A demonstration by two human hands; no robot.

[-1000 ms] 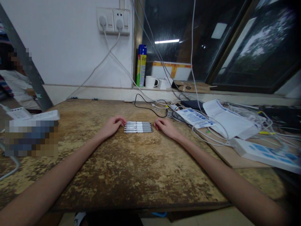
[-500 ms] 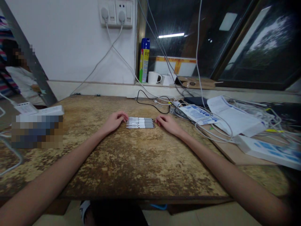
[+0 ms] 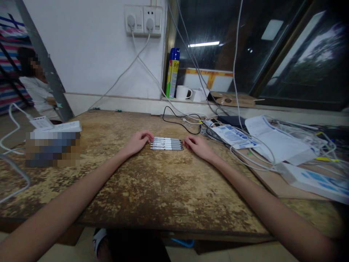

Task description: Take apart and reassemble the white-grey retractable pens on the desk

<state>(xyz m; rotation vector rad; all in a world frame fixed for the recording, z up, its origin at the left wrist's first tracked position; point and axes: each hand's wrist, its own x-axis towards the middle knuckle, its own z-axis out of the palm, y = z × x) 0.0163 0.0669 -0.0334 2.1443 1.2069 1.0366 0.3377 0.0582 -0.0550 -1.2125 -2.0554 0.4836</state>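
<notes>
Several white and grey pens [image 3: 167,143] lie side by side in a neat row on the worn wooden table, pointing left to right. At their left ends is my left hand [image 3: 139,141], its fingers loosely bent and the fingertips against or very close to the pens. My right hand [image 3: 198,146] rests on its side just beyond the right ends, fingers loosely curled, with a small gap to the pens. Neither hand is wrapped round a pen. Some fingers of both hands are hidden behind the others.
Papers [image 3: 275,140], tangled cables and a white box [image 3: 313,180] crowd the right side. At left lies a white power strip [image 3: 67,127]. A spray can [image 3: 173,74] and a mug [image 3: 183,92] stand on the sill. A person [image 3: 35,87] is at far left.
The whole view has shifted slightly, so everything sits a little further right. Both hands and the pens keep nearly the same positions relative to each other.
</notes>
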